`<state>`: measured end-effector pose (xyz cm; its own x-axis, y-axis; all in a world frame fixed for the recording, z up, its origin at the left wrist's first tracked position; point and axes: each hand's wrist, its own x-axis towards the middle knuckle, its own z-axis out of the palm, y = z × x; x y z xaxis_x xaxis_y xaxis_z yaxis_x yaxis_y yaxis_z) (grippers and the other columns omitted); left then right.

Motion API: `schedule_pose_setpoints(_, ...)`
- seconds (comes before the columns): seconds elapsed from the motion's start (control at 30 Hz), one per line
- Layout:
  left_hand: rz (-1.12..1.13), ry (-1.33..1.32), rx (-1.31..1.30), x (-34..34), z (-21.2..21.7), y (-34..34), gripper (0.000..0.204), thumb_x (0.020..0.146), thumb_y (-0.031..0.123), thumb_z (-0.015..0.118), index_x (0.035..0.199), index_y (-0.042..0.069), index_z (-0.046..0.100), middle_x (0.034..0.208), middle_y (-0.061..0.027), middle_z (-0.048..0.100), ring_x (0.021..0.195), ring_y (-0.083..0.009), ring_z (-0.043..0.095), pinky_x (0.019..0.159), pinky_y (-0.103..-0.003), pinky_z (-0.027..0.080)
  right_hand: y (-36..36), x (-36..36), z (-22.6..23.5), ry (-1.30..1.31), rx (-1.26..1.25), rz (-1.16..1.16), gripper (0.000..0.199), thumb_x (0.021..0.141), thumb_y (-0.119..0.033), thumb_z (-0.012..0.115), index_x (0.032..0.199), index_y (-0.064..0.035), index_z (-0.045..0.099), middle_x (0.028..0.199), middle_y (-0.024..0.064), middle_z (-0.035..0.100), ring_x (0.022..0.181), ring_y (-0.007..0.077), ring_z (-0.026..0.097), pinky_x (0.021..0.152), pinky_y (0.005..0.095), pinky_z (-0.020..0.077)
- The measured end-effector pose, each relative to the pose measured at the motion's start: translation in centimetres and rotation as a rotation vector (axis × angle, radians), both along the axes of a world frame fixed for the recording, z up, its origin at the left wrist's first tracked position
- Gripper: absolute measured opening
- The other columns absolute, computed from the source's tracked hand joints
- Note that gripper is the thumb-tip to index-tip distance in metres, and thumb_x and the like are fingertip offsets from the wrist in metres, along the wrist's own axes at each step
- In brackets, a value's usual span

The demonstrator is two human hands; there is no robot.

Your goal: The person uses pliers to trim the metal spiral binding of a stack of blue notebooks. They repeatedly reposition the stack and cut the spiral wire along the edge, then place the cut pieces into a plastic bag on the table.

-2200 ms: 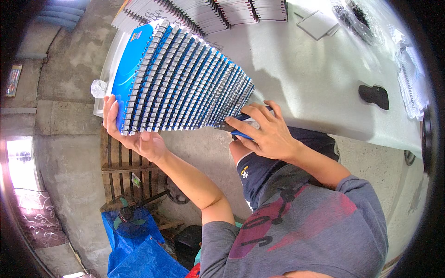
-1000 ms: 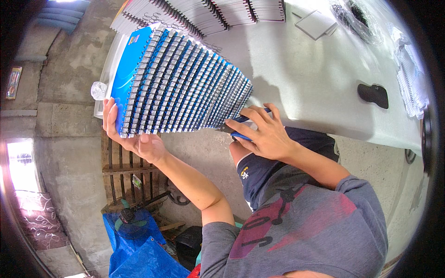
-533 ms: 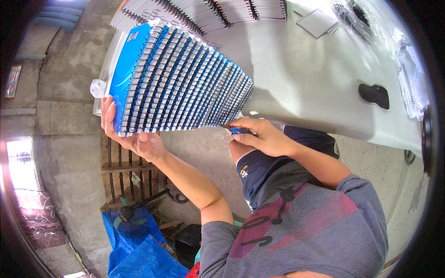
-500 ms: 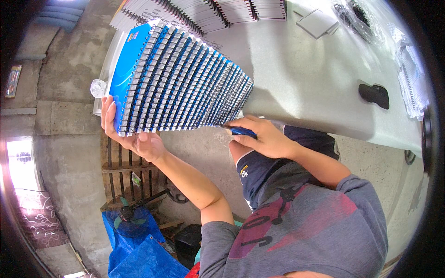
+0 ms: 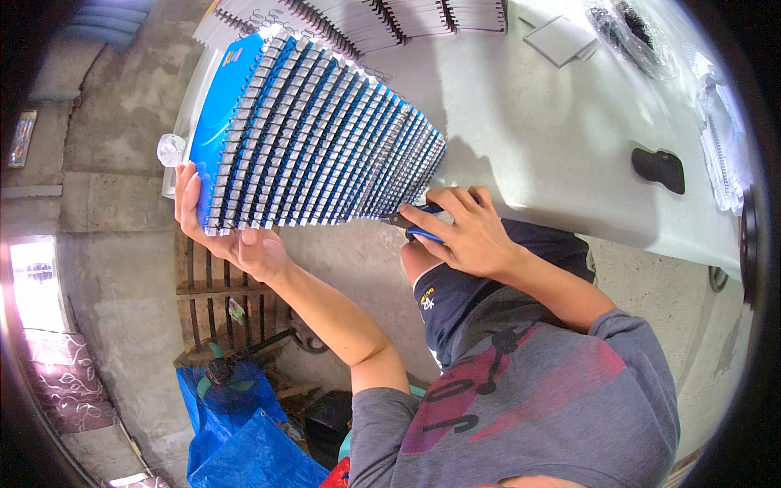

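Observation:
A tall stack of blue-covered spiral notebooks (image 5: pixel 317 138) lies along the table's near edge, its coil spines facing me. My left hand (image 5: pixel 232 220) wraps round the stack's left end, fingers on the blue cover of the outermost notebook and thumb at the spine side. At the stack's right end, my right hand (image 5: pixel 468 228) holds blue-handled pliers (image 5: pixel 423 234) with the handles spread. Their dark jaws are at the lower ends of the coils; whether they grip a wire is too small to tell.
More bound books (image 5: pixel 350 24) stand in a row behind. On the white table (image 5: pixel 553 146) lie a small notepad (image 5: pixel 561 41), a black mouse-shaped object (image 5: pixel 657 168) and plastic-wrapped coils (image 5: pixel 626 37). A fan (image 5: pixel 224 378) and blue tarp (image 5: pixel 252 447) sit low on the left.
The pliers' handles have spread apart and my right hand's fingers have opened wider round them. My left hand stays on the stack, which has barely shifted.

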<state>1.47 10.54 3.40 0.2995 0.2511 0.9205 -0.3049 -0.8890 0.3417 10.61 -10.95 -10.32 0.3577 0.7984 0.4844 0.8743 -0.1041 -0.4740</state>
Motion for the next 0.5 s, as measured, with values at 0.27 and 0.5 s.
schedule_pose_setpoints(0.27, 0.003, -0.012, 0.029, 0.2, -0.1, 0.1, 0.068, 0.076, 0.058, 0.06, 0.124, 0.011, 0.044, 0.129, -0.0106, 0.044, 0.13, -0.0288, 0.033, 0.112, -0.05, 0.021, 0.5, -0.1, -0.3, 0.567, 0.073, 0.217, 0.04, 0.089, -0.025, 0.055, 0.127, -0.0139, 0.051, 0.105, 0.0172, 0.054, 0.096, 0.0359, 0.055, 0.084, 0.0439, 0.0435)
schedule_pose_setpoints(0.5, -0.003, -0.005, 0.018, 0.1, 0.0, 0.1, 0.069, 0.076, 0.057, 0.061, 0.124, 0.011, 0.045, 0.129, -0.0103, 0.044, 0.131, -0.0283, 0.033, 0.112, -0.05, 0.021, 0.1, -0.8, 0.0, 0.746, 0.048, 0.224, 0.039, 0.09, -0.024, 0.054, 0.128, -0.0132, 0.05, 0.11, 0.0185, 0.053, 0.101, 0.0357, 0.053, 0.089, 0.0462, 0.0401)
